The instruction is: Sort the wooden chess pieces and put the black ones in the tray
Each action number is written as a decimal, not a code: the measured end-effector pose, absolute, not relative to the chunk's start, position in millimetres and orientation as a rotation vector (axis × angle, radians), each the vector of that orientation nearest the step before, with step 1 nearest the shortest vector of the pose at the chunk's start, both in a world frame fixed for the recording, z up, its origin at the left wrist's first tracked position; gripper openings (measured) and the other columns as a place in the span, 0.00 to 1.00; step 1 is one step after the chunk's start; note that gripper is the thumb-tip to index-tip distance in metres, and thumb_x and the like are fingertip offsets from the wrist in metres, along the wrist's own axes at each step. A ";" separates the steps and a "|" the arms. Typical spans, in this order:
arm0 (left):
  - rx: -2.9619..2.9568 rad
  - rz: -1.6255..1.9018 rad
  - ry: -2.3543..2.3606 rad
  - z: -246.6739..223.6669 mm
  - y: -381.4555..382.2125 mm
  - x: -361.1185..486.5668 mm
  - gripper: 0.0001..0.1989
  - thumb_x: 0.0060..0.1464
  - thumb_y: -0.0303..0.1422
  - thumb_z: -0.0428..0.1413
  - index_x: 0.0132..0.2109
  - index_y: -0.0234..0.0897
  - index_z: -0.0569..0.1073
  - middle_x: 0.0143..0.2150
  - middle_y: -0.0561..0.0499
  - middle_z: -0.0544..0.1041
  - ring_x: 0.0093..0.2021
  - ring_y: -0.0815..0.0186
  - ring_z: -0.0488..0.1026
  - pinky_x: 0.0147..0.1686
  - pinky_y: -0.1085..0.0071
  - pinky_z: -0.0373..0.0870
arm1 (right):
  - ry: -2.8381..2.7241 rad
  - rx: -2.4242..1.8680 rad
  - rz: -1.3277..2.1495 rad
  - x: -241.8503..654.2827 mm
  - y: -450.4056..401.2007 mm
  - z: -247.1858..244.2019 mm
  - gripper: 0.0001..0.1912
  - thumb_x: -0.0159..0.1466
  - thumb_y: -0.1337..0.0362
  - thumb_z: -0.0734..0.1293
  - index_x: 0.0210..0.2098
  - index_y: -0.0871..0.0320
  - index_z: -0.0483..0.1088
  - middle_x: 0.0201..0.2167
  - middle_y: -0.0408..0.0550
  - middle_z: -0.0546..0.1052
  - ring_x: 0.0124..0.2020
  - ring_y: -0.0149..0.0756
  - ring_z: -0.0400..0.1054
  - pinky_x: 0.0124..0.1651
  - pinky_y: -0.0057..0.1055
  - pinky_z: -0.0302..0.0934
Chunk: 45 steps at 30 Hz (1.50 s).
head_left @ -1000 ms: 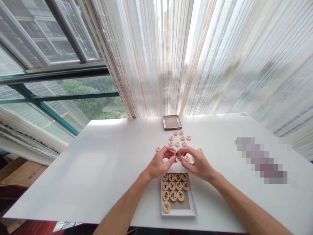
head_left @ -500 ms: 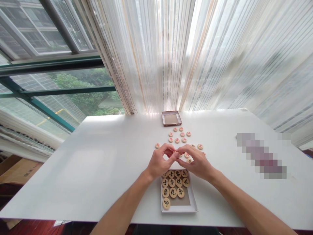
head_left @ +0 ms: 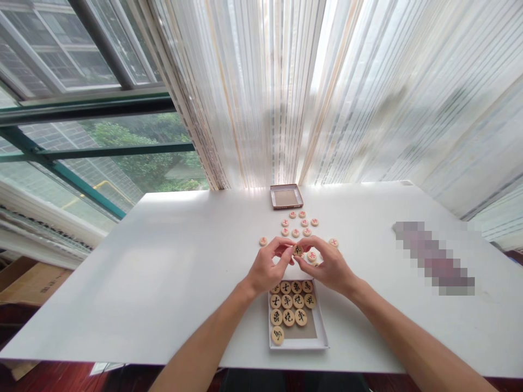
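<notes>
Between the fingertips of my left hand (head_left: 267,267) and my right hand (head_left: 324,262) is a round wooden Chinese chess piece (head_left: 297,250), its black character facing me. Both hands pinch it from the sides, above the table just beyond a shallow white box tray (head_left: 322,337). In the tray lie several pieces with black characters in rows, such as a piece (head_left: 300,317) at the right of the third row. A red-marked piece (head_left: 311,256) lies close to my right hand's fingers, and other pieces are partly hidden under that hand.
Beyond my hands, several red-marked pieces (head_left: 295,233) are scattered on the white table (head_left: 183,272). A box lid (head_left: 286,206) lies farther back near the curtain (head_left: 261,109). A pixelated object (head_left: 435,258) is on the right, and a cardboard box (head_left: 35,286) stands beyond the left edge.
The piece in my fingers has turned, so its black character now shows, and it has risen slightly. My hands stay in nearly the same place.
</notes>
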<state>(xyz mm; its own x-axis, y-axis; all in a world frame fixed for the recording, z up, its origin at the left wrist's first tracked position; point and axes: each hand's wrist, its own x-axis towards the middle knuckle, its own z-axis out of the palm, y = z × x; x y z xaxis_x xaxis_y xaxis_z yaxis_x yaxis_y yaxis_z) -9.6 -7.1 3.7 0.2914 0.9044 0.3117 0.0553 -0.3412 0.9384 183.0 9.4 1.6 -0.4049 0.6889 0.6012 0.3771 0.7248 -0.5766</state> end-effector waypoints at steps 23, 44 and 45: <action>1.810 1.052 1.039 8.1 -5.2 -16.6 0.10 0.61 0.37 0.56 0.45 0.36 0.76 0.38 0.48 0.80 0.29 0.70 0.72 0.28 0.75 0.68 | -1.547 -0.842 1.256 183.2 8.4 13.0 0.13 0.64 0.56 0.70 0.40 0.54 0.64 0.33 0.43 0.73 0.34 0.34 0.74 0.39 0.35 0.72; 2.155 0.587 1.032 11.1 -7.5 -30.0 0.09 0.54 0.40 0.60 0.35 0.41 0.81 0.29 0.54 0.79 0.27 0.69 0.68 0.27 0.74 0.61 | -1.545 -0.963 1.229 209.1 -48.1 10.2 0.09 0.64 0.58 0.71 0.41 0.54 0.72 0.35 0.45 0.75 0.35 0.35 0.73 0.40 0.34 0.71; 2.155 0.584 1.025 11.1 -7.7 -30.0 0.09 0.54 0.40 0.61 0.35 0.40 0.81 0.29 0.53 0.79 0.27 0.69 0.68 0.27 0.74 0.61 | -1.533 -0.974 1.237 210.6 -56.3 7.1 0.09 0.64 0.58 0.71 0.41 0.54 0.72 0.36 0.45 0.75 0.35 0.35 0.73 0.41 0.34 0.71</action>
<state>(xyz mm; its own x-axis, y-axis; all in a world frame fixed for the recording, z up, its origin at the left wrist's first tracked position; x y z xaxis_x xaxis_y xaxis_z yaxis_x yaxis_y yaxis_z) -30.0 -7.7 11.1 0.5909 0.7997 0.1062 0.4992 -0.4659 0.7306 210.6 -56.3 7.1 -0.2744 0.9466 0.1693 0.0348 0.1857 -0.9820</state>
